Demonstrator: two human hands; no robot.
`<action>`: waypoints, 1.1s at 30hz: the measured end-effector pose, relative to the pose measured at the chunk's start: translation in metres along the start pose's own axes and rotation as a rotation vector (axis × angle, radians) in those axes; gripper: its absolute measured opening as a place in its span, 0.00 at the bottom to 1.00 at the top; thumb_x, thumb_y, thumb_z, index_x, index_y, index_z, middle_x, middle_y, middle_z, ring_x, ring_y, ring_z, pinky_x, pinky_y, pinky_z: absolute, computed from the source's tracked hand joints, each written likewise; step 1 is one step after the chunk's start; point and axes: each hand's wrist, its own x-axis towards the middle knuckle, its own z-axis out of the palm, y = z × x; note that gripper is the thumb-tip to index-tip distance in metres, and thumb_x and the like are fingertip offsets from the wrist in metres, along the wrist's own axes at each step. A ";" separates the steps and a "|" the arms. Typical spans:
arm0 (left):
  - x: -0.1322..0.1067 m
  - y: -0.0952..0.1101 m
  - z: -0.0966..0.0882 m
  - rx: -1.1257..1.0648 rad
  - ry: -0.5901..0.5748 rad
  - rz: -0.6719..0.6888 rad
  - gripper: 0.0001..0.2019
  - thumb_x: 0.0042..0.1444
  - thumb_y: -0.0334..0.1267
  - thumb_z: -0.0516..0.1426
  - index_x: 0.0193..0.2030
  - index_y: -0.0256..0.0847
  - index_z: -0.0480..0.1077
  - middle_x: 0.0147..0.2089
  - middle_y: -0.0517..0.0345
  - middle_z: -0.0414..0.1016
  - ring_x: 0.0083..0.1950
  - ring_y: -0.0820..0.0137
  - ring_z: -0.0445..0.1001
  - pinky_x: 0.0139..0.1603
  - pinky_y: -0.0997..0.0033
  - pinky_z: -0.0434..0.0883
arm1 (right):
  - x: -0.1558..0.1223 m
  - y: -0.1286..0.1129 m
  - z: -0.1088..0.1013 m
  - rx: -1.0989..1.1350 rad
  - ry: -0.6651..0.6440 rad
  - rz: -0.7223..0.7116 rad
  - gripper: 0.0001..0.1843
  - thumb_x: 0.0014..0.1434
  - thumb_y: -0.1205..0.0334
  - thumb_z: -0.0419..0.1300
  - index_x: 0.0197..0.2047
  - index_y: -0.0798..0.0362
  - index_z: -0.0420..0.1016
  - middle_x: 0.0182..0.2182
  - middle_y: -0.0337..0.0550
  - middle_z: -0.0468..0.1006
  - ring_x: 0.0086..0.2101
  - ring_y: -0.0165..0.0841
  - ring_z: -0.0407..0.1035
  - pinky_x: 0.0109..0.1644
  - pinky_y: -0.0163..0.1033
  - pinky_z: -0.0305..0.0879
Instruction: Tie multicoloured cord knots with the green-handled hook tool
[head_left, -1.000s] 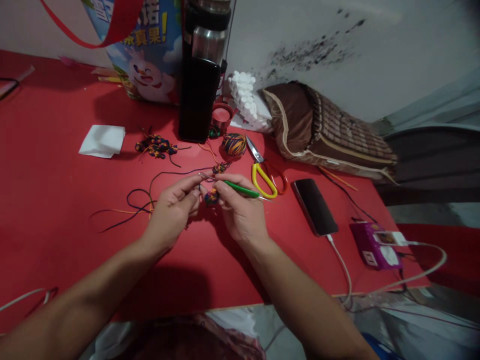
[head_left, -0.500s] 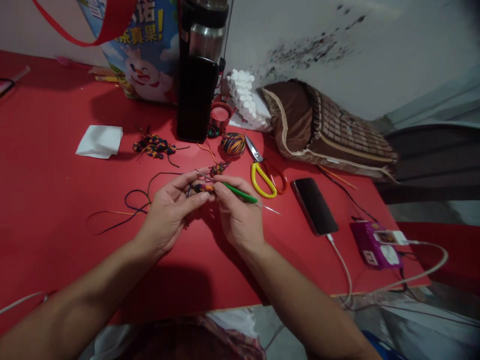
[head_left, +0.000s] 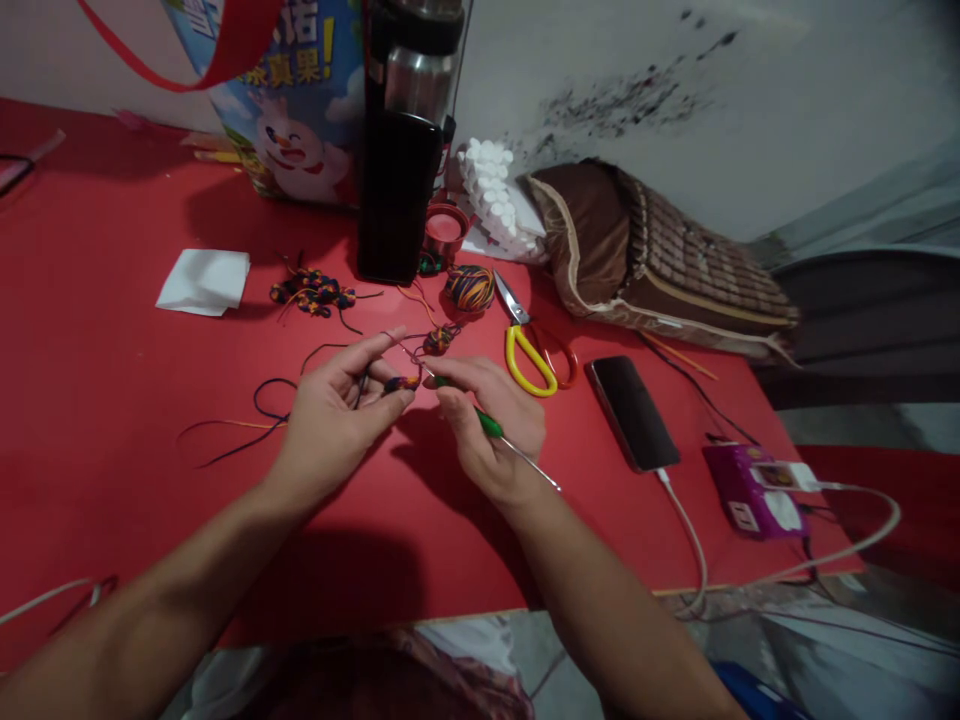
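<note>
Several knotted pieces point(head_left: 313, 293) lie finished on the table point(head_left: 112, 420), while the left hand point(head_left: 337, 415) fingers pinch one short, seemingly part-made knot point(head_left: 403, 383) just above it, the right hand point(head_left: 504, 448) fingers grip a green-handled hook point(head_left: 489, 425) against it, and long loose cords point(head_left: 262, 400) trail unworked

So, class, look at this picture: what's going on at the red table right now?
A person is working with both bare hands over a red table. The left hand pinches a small multicoloured knotted cord piece. The right hand holds a green-handled metal tool whose thin tip points at the knot. Loose cords trail to the left. Behind the hands lie a ball of thread, yellow-handled scissors and a phone with a cable plugged in.
</note>
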 end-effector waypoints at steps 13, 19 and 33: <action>-0.006 -0.001 0.007 -0.253 -0.012 -0.147 0.30 0.47 0.29 0.76 0.59 0.44 0.84 0.34 0.64 0.76 0.32 0.77 0.75 0.35 0.78 0.75 | -0.005 0.004 0.006 0.049 0.058 0.026 0.16 0.77 0.55 0.59 0.60 0.46 0.83 0.40 0.44 0.88 0.37 0.34 0.81 0.45 0.43 0.80; 0.001 0.006 -0.003 -0.335 -0.188 -0.247 0.24 0.42 0.27 0.77 0.49 0.42 0.88 0.35 0.56 0.82 0.32 0.75 0.76 0.31 0.80 0.72 | 0.006 0.007 0.012 0.841 0.024 0.605 0.22 0.69 0.38 0.64 0.42 0.48 0.86 0.22 0.34 0.77 0.16 0.25 0.63 0.22 0.33 0.63; 0.000 0.010 -0.008 -0.188 -0.234 -0.238 0.22 0.48 0.30 0.77 0.51 0.48 0.88 0.37 0.59 0.80 0.36 0.78 0.76 0.38 0.82 0.73 | 0.009 0.010 0.006 0.938 0.024 0.702 0.22 0.61 0.40 0.73 0.31 0.51 0.82 0.14 0.29 0.69 0.13 0.21 0.54 0.19 0.30 0.51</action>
